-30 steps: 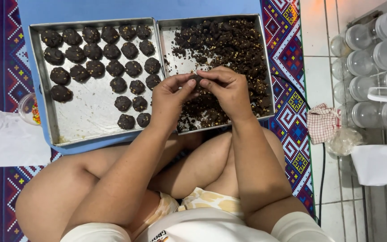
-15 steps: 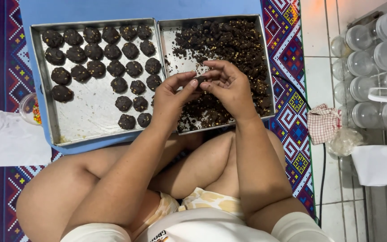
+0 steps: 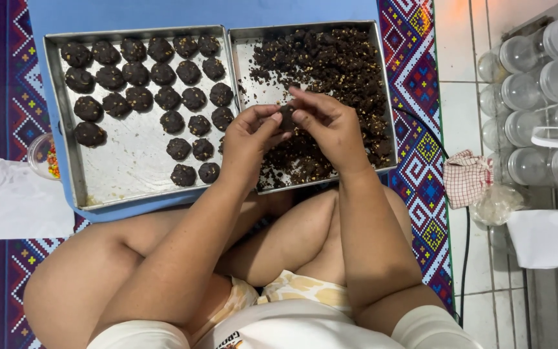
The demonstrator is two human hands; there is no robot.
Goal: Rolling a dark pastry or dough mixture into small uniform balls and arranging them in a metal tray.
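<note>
Over the right tray [image 3: 243,39], both hands sit a bit lower than before. Left hand [image 3: 248,139] and right hand [image 3: 330,126] pinch one dark dough lump [image 3: 286,117] between curled fingers.

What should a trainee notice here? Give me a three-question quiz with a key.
1. True or false: the left tray holds shaped dough balls in rows.
2. What do the left hand and right hand pinch between them?
A. a spoon
B. a dough lump
C. a cloth
3. What fills the right tray?

Key:
1. True
2. B
3. Loose, crumbly dark dough
</note>
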